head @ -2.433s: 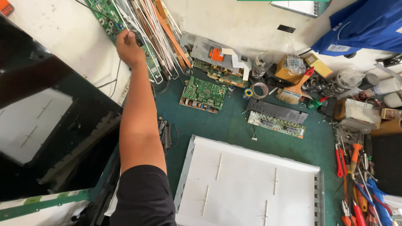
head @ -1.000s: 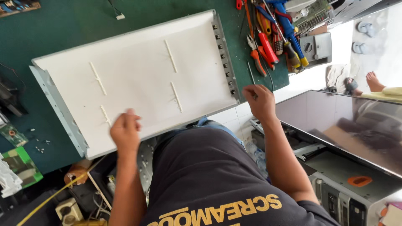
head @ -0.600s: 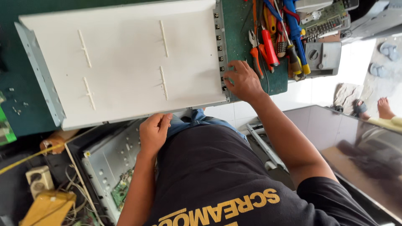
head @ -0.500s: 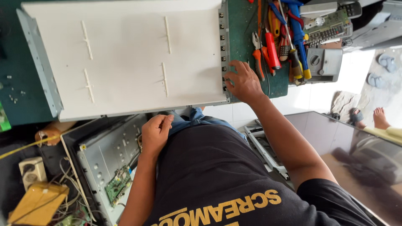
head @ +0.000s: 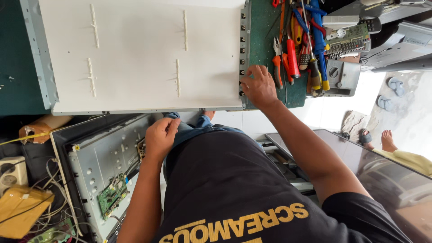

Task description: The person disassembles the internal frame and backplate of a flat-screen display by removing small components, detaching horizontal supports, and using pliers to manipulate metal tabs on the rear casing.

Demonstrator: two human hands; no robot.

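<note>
A large white panel (head: 135,54) with a grey metal frame lies flat on the green bench (head: 265,49). My right hand (head: 257,86) is closed on the panel's right edge, near its front corner, with the fingers over the row of small fittings there. My left hand (head: 159,137) is lower, below the bench edge. Its fingers are curled and rest against the rim of a stripped grey metal screen chassis (head: 101,164) beside my jeans-clad knee (head: 198,128). Nothing shows in that hand.
Pliers, screwdrivers and cutters with red, orange and blue handles (head: 299,45) lie on the bench right of my right hand. A green circuit board (head: 110,195) sits on the chassis. Cables and a yellow packet (head: 20,209) are at lower left. A dark screen (head: 382,175) leans at lower right. Another person's foot (head: 388,140) shows at the right.
My left hand has left the panel's near edge and dropped to the chassis rim. My right hand has moved along the panel's right edge and closed on it. The view tilted.
</note>
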